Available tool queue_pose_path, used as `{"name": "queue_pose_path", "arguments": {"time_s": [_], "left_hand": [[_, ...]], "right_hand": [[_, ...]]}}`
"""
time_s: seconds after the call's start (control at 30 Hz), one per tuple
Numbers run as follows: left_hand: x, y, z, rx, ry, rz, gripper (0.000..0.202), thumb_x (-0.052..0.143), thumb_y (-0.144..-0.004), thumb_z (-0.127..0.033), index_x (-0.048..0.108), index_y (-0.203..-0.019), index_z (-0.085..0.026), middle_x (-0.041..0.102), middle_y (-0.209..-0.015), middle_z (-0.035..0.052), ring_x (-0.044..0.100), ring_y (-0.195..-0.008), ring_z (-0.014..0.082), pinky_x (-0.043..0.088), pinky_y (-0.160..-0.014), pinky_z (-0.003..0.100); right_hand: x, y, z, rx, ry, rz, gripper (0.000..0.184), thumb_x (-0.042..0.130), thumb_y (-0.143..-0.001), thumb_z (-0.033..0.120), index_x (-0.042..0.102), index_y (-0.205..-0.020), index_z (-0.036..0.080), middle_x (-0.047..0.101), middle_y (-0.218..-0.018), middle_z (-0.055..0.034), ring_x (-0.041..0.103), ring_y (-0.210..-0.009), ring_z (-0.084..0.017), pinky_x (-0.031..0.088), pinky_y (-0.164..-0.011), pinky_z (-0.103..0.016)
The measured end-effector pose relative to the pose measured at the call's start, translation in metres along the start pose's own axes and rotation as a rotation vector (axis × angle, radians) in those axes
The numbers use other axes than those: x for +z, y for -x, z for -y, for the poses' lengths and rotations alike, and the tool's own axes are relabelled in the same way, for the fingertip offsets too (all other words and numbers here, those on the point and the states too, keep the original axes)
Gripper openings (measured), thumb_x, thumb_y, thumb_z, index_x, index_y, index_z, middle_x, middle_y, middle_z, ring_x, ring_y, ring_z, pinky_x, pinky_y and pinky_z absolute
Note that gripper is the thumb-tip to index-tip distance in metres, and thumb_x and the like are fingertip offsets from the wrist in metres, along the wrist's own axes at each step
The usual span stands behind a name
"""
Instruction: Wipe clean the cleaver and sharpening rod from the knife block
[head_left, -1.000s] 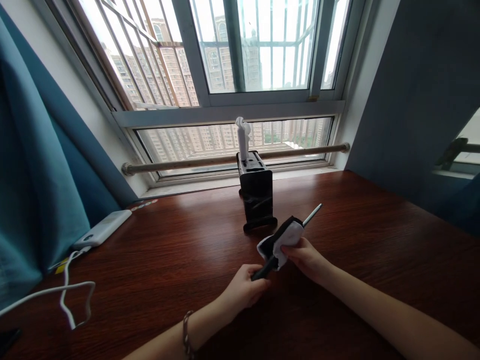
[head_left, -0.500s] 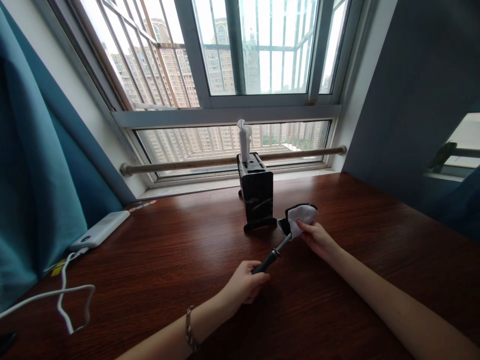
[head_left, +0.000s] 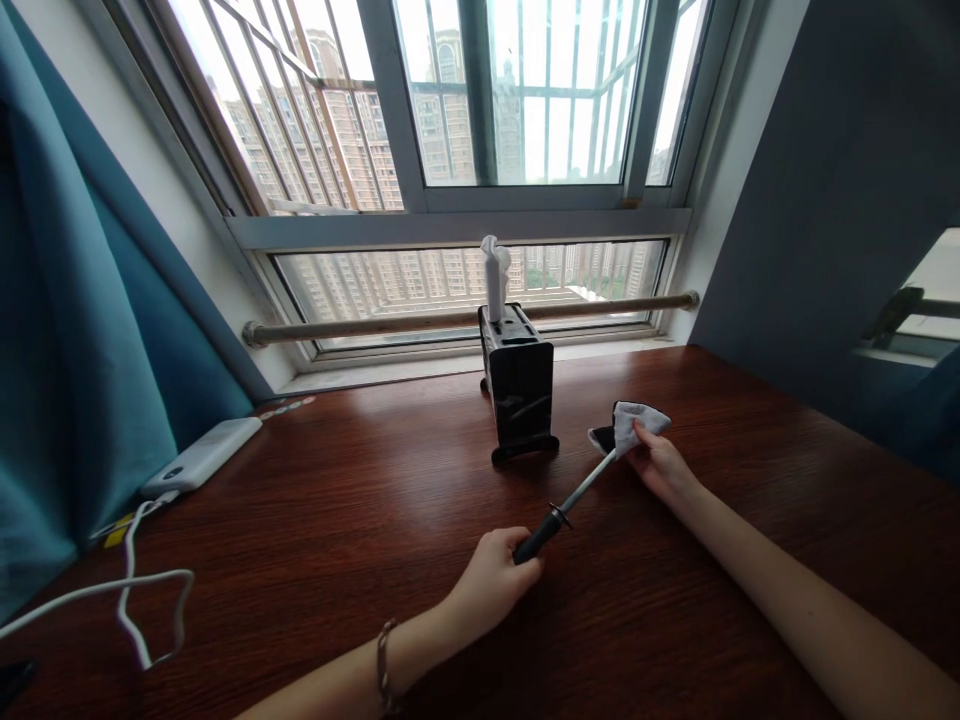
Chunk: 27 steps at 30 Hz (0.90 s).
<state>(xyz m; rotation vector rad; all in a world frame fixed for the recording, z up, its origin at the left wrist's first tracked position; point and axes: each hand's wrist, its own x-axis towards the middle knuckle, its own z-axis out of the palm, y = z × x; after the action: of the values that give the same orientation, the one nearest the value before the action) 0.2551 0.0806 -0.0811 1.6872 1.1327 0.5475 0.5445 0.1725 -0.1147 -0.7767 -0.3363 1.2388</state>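
My left hand (head_left: 491, 585) is wrapped round the black handle of a honing steel (head_left: 588, 484), a thin grey metal rod with a small guard. The rod slants up and to the right over the table. Toward its far end, my right hand (head_left: 664, 468) pinches a white and black cloth (head_left: 639, 420) around it. The cloth hides the rod's tip. Part of the rod shows bare between guard and cloth.
A black tissue box (head_left: 522, 395) with a tissue standing out of it is beyond the hands on the brown wooden table (head_left: 360, 500). At the left lie a white power bank (head_left: 202, 458) and its white cable (head_left: 127, 590). Behind is a window with a metal rail (head_left: 420, 325).
My right hand and the cloth have slid up and right along the rod, away from the handle, baring more of it. My left hand keeps its hold on the handle.
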Motion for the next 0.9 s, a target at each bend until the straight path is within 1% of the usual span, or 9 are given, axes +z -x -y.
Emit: {"name": "queue_pose_path", "arguments": {"time_s": [0.07,0.17,0.37,0.47,0.57,0.67,0.77,0.83,0.9], "left_hand": [[-0.002,-0.001,0.002,-0.025,0.018,0.023,0.009,0.050,-0.070,-0.022,0.049,-0.064,-0.015,0.035,-0.057,-0.0034,0.032,-0.055,0.0107,0.020,-0.051,0.027],[-0.003,-0.001,0.004,-0.051,0.050,0.047,0.011,0.051,-0.070,-0.025,0.052,-0.069,-0.014,0.035,-0.056,-0.0038,0.033,-0.051,0.0101,0.020,-0.048,0.026],[-0.003,-0.001,0.006,-0.121,0.136,0.063,0.014,0.052,-0.068,-0.029,0.050,-0.070,-0.015,0.035,-0.050,-0.0056,0.031,-0.043,0.0086,0.019,-0.041,0.024],[-0.003,-0.003,0.008,-0.164,0.201,0.074,0.020,0.052,-0.065,-0.034,0.048,-0.073,-0.017,0.033,-0.043,-0.0080,0.029,-0.037,0.0089,0.018,-0.038,0.024],[-0.002,-0.003,0.008,-0.178,0.234,0.093,0.023,0.051,-0.064,-0.036,0.047,-0.076,-0.017,0.031,-0.040,-0.0095,0.026,-0.035,0.0090,0.018,-0.037,0.025],[-0.002,0.000,0.006,-0.135,0.163,0.096,0.016,0.050,-0.067,-0.032,0.046,-0.071,-0.018,0.033,-0.047,-0.0071,0.030,-0.041,0.0093,0.020,-0.041,0.025],[-0.008,0.004,0.004,0.017,-0.074,0.045,0.010,0.047,-0.070,-0.022,0.041,-0.063,-0.017,0.035,-0.055,-0.0037,0.032,-0.052,0.0102,0.021,-0.051,0.027],[-0.015,0.005,0.003,0.134,-0.278,-0.007,0.007,0.045,-0.071,-0.016,0.040,-0.066,-0.017,0.039,-0.059,-0.0021,0.032,-0.056,0.0116,0.020,-0.056,0.030],[-0.023,0.005,0.003,0.185,-0.377,-0.045,0.005,0.046,-0.072,-0.014,0.041,-0.071,-0.017,0.042,-0.063,-0.0001,0.032,-0.058,0.0129,0.018,-0.059,0.033]], "right_hand": [[0.002,0.001,0.001,0.019,-0.045,-0.049,0.009,0.060,-0.086,0.008,0.063,-0.091,0.015,0.063,-0.087,-0.0036,0.060,-0.069,-0.011,0.055,-0.063,-0.019],[0.008,0.005,0.003,0.035,-0.091,-0.083,0.011,0.054,-0.091,0.011,0.064,-0.094,0.015,0.063,-0.088,-0.0037,0.060,-0.067,-0.011,0.055,-0.063,-0.019],[0.014,0.009,0.007,0.037,-0.110,-0.092,0.016,0.052,-0.091,0.007,0.063,-0.101,0.013,0.062,-0.098,-0.0065,0.061,-0.071,-0.012,0.056,-0.065,-0.021],[0.016,0.010,0.009,0.034,-0.130,-0.094,0.014,0.052,-0.091,0.006,0.063,-0.096,0.013,0.063,-0.094,-0.0052,0.061,-0.070,-0.012,0.056,-0.063,-0.020],[0.018,0.012,0.011,0.038,-0.158,-0.070,0.014,0.051,-0.093,0.007,0.063,-0.090,0.014,0.063,-0.091,-0.0035,0.061,-0.070,-0.010,0.054,-0.059,-0.017],[0.019,0.013,0.013,0.016,-0.144,-0.083,0.013,0.052,-0.092,0.007,0.063,-0.087,0.013,0.063,-0.090,-0.0034,0.061,-0.069,-0.010,0.055,-0.058,-0.018],[0.017,0.012,0.013,-0.020,-0.087,-0.128,0.010,0.058,-0.088,0.005,0.062,-0.080,0.011,0.063,-0.083,-0.0037,0.059,-0.062,-0.011,0.053,-0.049,-0.019],[0.017,0.013,0.014,-0.033,-0.056,-0.146,0.008,0.062,-0.083,0.004,0.062,-0.077,0.009,0.062,-0.076,-0.0038,0.057,-0.055,-0.011,0.048,-0.040,-0.018],[0.017,0.014,0.015,-0.032,-0.052,-0.147,0.007,0.065,-0.081,0.003,0.062,-0.078,0.008,0.062,-0.073,-0.0039,0.056,-0.053,-0.011,0.046,-0.037,-0.018]]}}
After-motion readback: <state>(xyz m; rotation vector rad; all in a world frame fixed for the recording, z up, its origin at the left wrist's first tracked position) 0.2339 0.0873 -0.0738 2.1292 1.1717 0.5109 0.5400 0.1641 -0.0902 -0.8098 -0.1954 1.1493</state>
